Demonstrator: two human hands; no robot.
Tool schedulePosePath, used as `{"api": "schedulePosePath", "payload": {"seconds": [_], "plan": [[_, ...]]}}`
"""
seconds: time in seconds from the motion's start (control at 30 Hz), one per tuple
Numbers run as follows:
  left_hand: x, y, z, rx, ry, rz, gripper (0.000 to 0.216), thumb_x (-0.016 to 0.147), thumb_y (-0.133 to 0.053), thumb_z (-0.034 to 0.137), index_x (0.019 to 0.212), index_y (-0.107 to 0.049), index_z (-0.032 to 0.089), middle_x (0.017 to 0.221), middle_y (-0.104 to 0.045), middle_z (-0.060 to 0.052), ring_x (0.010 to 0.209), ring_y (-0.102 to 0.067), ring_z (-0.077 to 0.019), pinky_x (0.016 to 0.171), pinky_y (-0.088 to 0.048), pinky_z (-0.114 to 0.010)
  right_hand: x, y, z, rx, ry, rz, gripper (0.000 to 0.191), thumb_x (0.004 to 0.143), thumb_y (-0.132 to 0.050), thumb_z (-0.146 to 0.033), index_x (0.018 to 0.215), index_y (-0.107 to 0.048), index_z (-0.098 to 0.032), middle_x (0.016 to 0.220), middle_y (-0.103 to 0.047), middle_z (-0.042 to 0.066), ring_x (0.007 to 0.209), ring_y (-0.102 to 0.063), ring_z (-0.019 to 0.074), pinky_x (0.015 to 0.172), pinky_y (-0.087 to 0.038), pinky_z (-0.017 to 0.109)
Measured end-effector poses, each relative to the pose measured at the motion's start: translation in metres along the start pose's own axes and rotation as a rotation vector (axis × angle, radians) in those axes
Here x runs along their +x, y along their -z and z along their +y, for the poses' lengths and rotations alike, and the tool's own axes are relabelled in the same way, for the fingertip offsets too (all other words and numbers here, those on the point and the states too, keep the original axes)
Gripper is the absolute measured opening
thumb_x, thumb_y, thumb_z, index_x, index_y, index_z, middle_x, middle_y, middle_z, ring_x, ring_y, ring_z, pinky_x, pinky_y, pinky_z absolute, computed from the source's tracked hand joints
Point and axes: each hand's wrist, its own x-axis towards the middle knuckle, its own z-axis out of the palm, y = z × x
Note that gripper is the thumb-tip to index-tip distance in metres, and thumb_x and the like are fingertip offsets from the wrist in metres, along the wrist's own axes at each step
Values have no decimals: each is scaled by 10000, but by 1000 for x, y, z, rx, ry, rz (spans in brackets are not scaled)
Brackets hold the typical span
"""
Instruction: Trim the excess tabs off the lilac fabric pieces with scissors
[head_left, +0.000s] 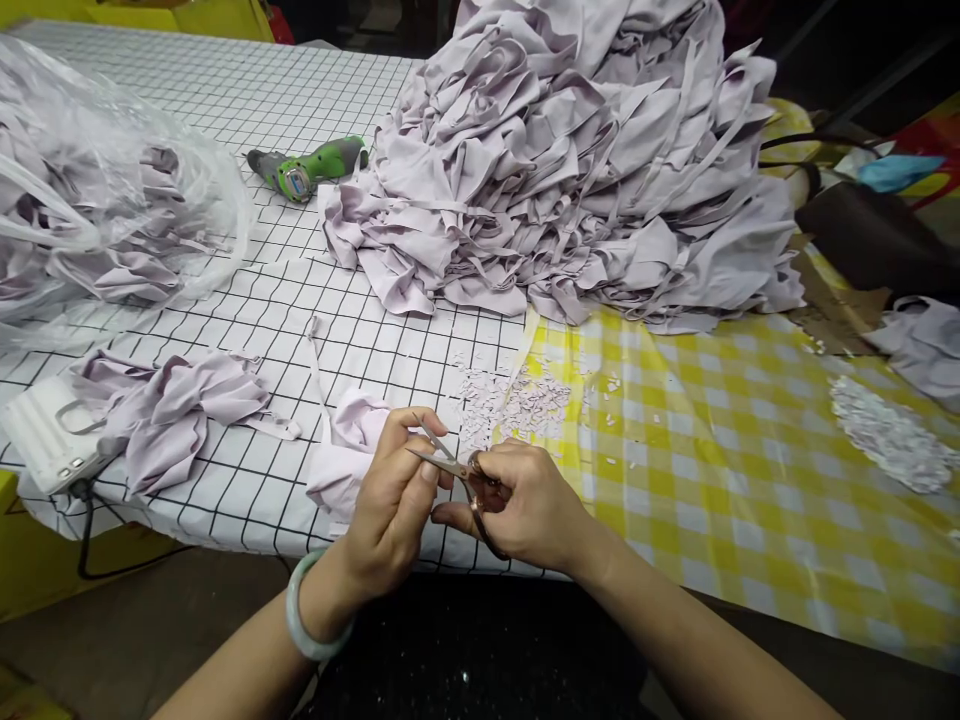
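My right hand [525, 500] grips a small pair of scissors [459, 468], fingers through the dark handle loops. The parted blades point left, at the fingertips of my left hand [397, 490]. That hand is closed in a pinch on a pale lilac fabric piece [349, 450], whose body hangs out behind it on the table with a thin strap [319, 380] trailing upward. The exact bit between the fingertips is hidden. Just beyond both hands lie many tiny fabric snippets [517, 395].
A big heap of lilac fabric pieces [570, 170] covers the table's back. Left are a clear plastic bag [210, 190] of similar pieces, a green-grey tool [307, 172], a fabric bundle [176, 400] and a white corded box [56, 430]. More snippets [892, 435] lie right on yellow checked cloth [720, 450].
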Motion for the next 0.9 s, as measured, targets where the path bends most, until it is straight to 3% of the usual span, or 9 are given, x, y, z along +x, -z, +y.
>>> {"api": "schedulePosePath", "payload": {"seconds": [0.13,0.27,0.43,0.57,0.63,0.73,0.77,0.9], "plan": [[8,-10,-2,7,-16,-43,292,1060,-348,232,847,-549,219,850,-499,-80,1142,-434,-269,934,-417,-445,-9,6,7,-8,-70,21,557,806,-739,-568,511,-450,-195,454,-454,-52,446,-392,78,512,-327,231],[18,-23,-6,-4,-34,-104,290,1062,-343,236,857,-545,210,989,-510,-101,1136,-448,-253,923,-446,-415,-23,13,22,-43,-157,46,600,807,-709,-630,498,-431,-197,455,-435,-47,450,-381,84,488,-309,233],[30,-41,-19,-30,-15,-212,277,1053,-353,206,862,-553,189,1052,-500,-103,1112,-461,-234,938,-445,-383,-43,18,40,-26,-324,84,617,804,-687,-662,498,-422,-197,468,-422,-45,457,-348,85,457,-275,238],[31,-47,-19,-14,31,-212,292,1051,-346,202,837,-544,192,1015,-518,-92,1134,-477,-234,972,-438,-385,-53,27,50,33,-499,154,610,763,-699,-692,522,-430,-201,480,-391,-50,468,-337,89,440,-281,233],[28,-36,-11,33,40,-347,253,1039,-388,204,858,-563,191,1104,-550,-109,1129,-524,-232,961,-463,-382,-55,34,54,11,-509,198,559,752,-709,-691,590,-480,-207,509,-421,-46,479,-368,101,447,-315,239],[18,0,2,158,76,-624,111,981,-537,198,902,-615,198,1259,-578,-120,1088,-607,-228,924,-514,-367,-53,41,55,-61,-401,172,446,782,-713,-628,771,-557,-211,642,-565,-5,553,-494,144,518,-424,271],[15,17,4,215,86,-602,104,970,-542,173,914,-624,205,1263,-590,-114,1089,-616,-228,925,-519,-369,-51,40,55,-77,-349,157,415,801,-705,-603,818,-566,-212,710,-609,19,603,-541,164,561,-460,288],[10,84,-12,594,27,-148,266,912,-421,35,995,-609,205,1209,-575,-108,1170,-546,-255,982,-483,-440,-37,18,43,-82,-177,156,372,826,-699,-556,859,-577,-207,812,-649,68,708,-603,211,654,-506,345]]}}
